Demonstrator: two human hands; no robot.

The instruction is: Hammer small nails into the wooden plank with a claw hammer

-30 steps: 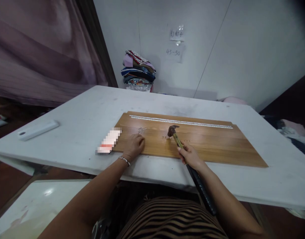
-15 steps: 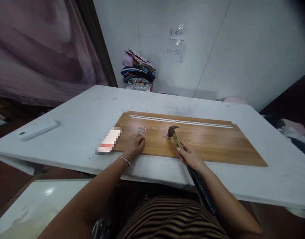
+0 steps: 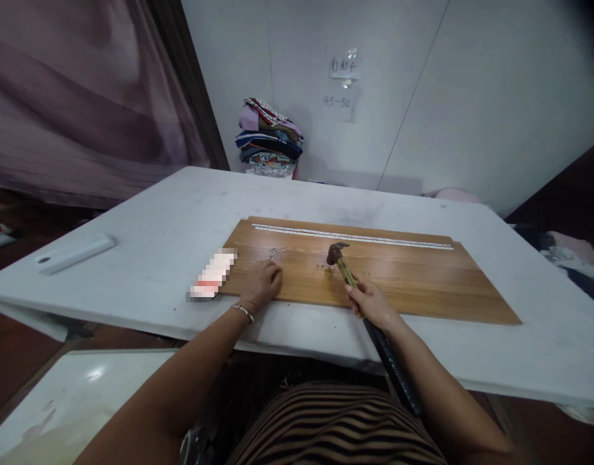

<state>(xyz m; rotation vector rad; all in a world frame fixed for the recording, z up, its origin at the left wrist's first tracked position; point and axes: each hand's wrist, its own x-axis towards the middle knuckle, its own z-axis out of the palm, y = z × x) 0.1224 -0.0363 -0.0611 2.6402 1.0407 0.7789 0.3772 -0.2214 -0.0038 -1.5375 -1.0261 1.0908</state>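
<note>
White table (image 3: 156, 219) carries a brown wooden board (image 3: 446, 284). Over it, the right hand (image 3: 373, 305) wraps a claw hammer (image 3: 346, 272) with metal head and yellow-black handle; it should be stiff, head-heavy, best held at the black end. Its head lies far-left of these fingers. Left hand (image 3: 260, 284) curls near thin silvery nails (image 3: 277, 252); whether gripping any, I cannot tell.

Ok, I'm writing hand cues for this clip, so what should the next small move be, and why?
Probably the left hand should pick up one of the loose nails: they lie on the wooden board just beyond its curled fingers, and the right hand already grips the hammer, its head over the board.
</note>
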